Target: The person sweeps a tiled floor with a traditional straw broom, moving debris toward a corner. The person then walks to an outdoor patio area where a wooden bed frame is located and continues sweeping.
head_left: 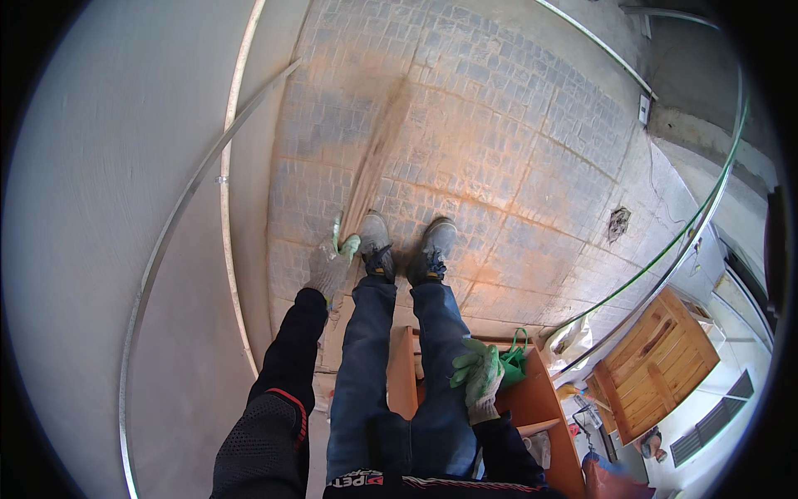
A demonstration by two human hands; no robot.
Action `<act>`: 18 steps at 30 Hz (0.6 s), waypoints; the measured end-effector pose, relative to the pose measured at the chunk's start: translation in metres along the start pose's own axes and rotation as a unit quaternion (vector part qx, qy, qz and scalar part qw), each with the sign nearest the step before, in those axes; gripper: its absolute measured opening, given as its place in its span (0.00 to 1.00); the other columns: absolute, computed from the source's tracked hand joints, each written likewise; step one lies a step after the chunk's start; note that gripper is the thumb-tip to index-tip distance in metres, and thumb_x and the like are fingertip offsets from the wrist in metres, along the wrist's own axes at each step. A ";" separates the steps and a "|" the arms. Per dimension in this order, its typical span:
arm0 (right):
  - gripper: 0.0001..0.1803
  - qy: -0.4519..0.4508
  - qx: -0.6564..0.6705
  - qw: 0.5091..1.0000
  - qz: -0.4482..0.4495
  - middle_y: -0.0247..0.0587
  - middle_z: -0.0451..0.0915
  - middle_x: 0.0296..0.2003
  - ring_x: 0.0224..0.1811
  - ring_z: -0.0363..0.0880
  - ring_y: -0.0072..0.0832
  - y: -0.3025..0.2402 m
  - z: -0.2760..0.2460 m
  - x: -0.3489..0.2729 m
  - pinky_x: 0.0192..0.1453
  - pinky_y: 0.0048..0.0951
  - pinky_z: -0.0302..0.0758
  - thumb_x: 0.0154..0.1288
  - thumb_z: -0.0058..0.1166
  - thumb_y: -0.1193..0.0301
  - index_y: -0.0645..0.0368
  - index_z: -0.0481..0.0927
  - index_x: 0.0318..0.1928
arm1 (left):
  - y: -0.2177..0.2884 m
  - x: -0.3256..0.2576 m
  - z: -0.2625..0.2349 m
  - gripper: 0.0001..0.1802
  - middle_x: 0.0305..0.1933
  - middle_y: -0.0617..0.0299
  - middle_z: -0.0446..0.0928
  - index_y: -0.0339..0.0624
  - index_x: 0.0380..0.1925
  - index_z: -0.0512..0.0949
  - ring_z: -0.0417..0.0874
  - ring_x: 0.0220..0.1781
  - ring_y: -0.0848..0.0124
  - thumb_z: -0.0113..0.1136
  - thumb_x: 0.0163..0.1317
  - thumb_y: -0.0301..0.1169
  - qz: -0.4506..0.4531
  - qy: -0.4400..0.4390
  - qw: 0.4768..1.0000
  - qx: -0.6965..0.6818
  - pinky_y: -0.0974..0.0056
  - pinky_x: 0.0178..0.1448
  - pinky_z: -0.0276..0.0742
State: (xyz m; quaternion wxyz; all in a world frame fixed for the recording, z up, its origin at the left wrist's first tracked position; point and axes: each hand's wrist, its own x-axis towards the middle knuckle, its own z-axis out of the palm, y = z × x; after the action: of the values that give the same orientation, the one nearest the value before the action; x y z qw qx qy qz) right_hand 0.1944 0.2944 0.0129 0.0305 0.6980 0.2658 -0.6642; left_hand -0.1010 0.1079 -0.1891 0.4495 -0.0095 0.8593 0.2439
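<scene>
The long plank (378, 158) stretched ahead from the left hand (337, 259), beside the left shoe, over the paved floor (507, 158); it looked stiff, dry and awkwardly long rather than fragile, best held at two spread points along its edges. Whether the left fingers were clamped on its near end, I couldn't tell; the right hand's (480, 378) fingers were slightly apart, empty by the thigh. Reddish dust streaked the floor beside a plain grey wall (108, 183).

I can make out one bit of print — pale capital letters (357, 480) in two rows on the dark top (432, 491), near the left end of its lower edge, a small red mark (376, 479) alongside.
</scene>
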 end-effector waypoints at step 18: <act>0.37 0.001 0.004 1.000 -0.022 0.49 0.85 0.30 0.17 0.79 0.30 0.005 -0.009 -0.003 0.21 0.30 0.79 0.82 0.38 0.44 0.70 0.79 0.58 | 0.062 0.112 -0.076 0.40 0.32 0.65 0.78 0.40 0.77 0.63 0.74 0.24 0.76 0.67 0.71 0.43 0.005 0.101 0.980 -0.171 0.65 0.29 0.78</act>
State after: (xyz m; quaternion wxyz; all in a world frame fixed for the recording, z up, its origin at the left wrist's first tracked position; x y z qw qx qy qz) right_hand 0.2047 0.2930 0.0153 0.0129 0.6928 0.2790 -0.6648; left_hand -0.2406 0.1531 -0.2143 0.3508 -0.1070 0.8461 0.3868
